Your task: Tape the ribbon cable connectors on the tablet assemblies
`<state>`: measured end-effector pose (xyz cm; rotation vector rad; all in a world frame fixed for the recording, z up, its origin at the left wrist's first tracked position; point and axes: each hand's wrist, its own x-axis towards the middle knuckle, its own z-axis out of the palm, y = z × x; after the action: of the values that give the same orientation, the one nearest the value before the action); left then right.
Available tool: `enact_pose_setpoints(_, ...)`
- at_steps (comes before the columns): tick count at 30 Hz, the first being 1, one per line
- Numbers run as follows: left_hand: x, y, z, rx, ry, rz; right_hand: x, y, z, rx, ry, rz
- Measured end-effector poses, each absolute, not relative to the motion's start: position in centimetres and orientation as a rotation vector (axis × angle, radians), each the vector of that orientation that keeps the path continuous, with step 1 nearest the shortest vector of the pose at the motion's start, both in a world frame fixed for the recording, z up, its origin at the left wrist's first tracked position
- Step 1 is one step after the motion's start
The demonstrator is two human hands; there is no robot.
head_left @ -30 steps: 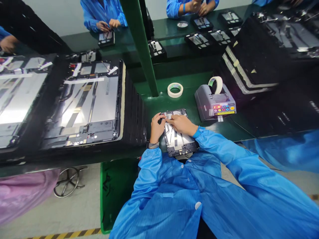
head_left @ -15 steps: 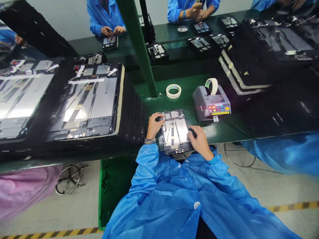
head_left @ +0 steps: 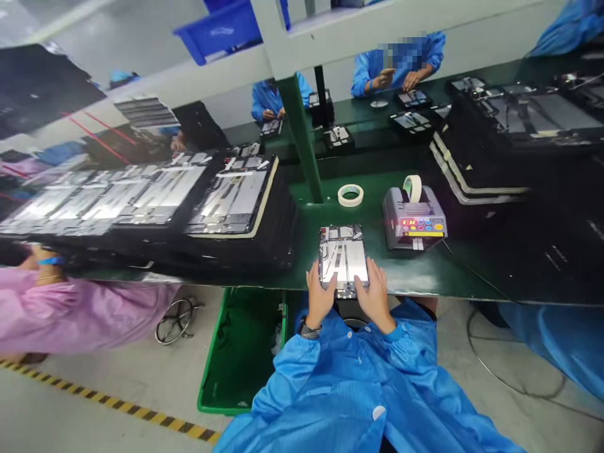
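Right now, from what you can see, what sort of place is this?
Probably a tablet assembly line: a black-framed opened tablet, a grey electronic tape dispenser on the green workbench, and co-workers in blue smocks.

A tablet's opened back assembly is lying flat and lengthwise near the front edge of the green workbench, its black frame surrounding a silver plate crossed by dark strips, with small components showing at the far end.
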<state>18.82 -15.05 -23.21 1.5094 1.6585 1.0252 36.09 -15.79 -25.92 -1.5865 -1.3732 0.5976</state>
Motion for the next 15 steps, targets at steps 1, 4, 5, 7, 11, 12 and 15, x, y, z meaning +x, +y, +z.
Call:
enact_pose_setpoints(1,19.4,-15.4,-22.5,1.459,1.639,1.062,36.2,-16.1,-25.2,-1.550,-1.303,0.663)
enact_pose_setpoints(4,20.2,-16.2,-18.0,1.428,1.521,1.143,37.0,-17.4,-20.6,-1.418,-1.135,0.822)
enact_pose_setpoints(5,20.0,-16.5,-15.8,1.474,1.499,1.166,37.2,-17.8,-18.3,-1.357,-1.132,0.832)
enact_pose_setpoints(7,18.6,-16.6,-10.5,1.651,1.472,1.220,36.9,-17.8,-13.2,-1.198,-1.196,0.823)
enact_pose_setpoints(11,12.5,-13.0,0.9,2.001,1.528,1.380,32.3,-13.2,-4.0,-0.946,-1.373,0.816)
enact_pose_setpoints(12,10.5,-11.3,3.2,2.040,1.561,1.409,30.4,-11.2,-2.4,-0.898,-1.409,0.829)
enact_pose_setpoints(15,4.9,-6.2,7.9,2.017,1.662,1.401,24.5,-5.4,0.3,-0.781,-1.493,0.896)
